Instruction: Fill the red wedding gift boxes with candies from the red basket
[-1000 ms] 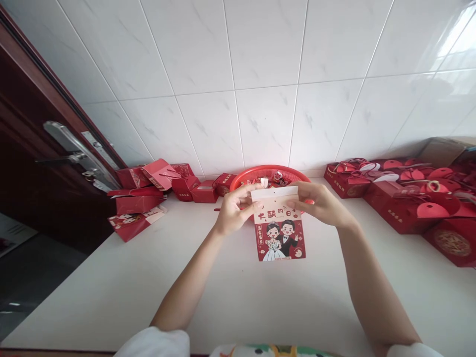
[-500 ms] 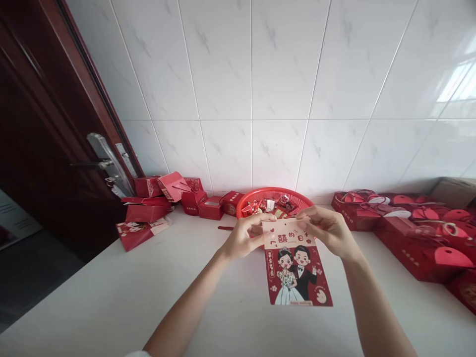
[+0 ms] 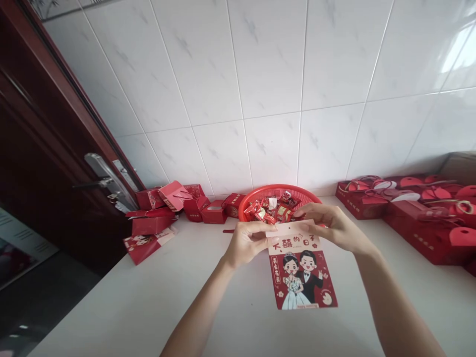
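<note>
A red card envelope printed with a cartoon bride and groom lies on the white counter, with a pale pink top flap bearing red characters. My left hand holds the flap's left side, with the fingers partly over it. My right hand pinches the flap's upper right corner. Just behind both hands stands a round red plastic basket holding several wrapped sweets.
Red paper boxes, some flattened or tilted, lie along the wall to the left. More red boxes with heart-shaped flaps crowd the right. A dark wooden door with a metal handle stands at the far left, beyond the counter's edge.
The view has shifted and tilted, moving the scene within the frame. Both hands stay on the flap, and the right hand sits slightly higher, nearer the basket.
</note>
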`<state>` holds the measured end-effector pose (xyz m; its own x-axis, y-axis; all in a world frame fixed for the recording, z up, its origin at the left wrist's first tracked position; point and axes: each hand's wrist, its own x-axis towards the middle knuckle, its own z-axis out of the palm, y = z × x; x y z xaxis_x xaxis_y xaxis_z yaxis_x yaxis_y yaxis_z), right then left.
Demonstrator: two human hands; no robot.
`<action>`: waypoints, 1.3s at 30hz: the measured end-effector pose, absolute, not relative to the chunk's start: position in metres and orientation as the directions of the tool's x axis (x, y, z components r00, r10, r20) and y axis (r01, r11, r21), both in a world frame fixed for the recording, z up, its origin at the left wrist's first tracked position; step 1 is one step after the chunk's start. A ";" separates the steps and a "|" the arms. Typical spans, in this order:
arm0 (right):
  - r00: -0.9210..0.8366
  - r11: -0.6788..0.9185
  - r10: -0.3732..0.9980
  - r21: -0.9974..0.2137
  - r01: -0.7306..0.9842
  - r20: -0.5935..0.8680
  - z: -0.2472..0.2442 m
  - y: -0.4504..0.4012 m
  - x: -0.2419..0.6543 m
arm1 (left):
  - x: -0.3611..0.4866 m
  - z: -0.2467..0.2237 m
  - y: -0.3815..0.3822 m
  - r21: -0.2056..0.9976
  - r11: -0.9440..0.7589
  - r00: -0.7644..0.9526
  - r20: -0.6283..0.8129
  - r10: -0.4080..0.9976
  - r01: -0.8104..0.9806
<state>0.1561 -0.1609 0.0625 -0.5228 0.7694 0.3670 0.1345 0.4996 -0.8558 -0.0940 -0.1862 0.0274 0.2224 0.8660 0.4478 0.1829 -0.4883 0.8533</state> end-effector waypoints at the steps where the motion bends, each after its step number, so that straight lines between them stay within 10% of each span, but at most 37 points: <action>1: -0.538 0.499 0.767 -0.852 0.159 0.349 0.063 -0.160 0.156 | -0.094 0.028 -0.186 0.855 -0.485 0.231 0.442 0.867 0.181; 27: -0.492 0.620 0.757 -0.710 0.333 0.430 0.065 -0.157 0.170 | -0.085 0.016 -0.178 0.846 -0.508 0.235 0.467 0.852 0.161; 39: 0.283 0.234 0.857 -0.815 0.529 0.430 0.069 -0.229 0.303 | -0.082 -0.017 -0.143 0.617 -0.591 0.358 0.470 0.807 0.520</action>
<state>0.3032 -0.2293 0.0686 0.2826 0.8575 0.4299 0.5293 0.2344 -0.8154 -0.0818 -0.1435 -0.0173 0.3584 0.8066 0.4701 0.5201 -0.5907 0.6169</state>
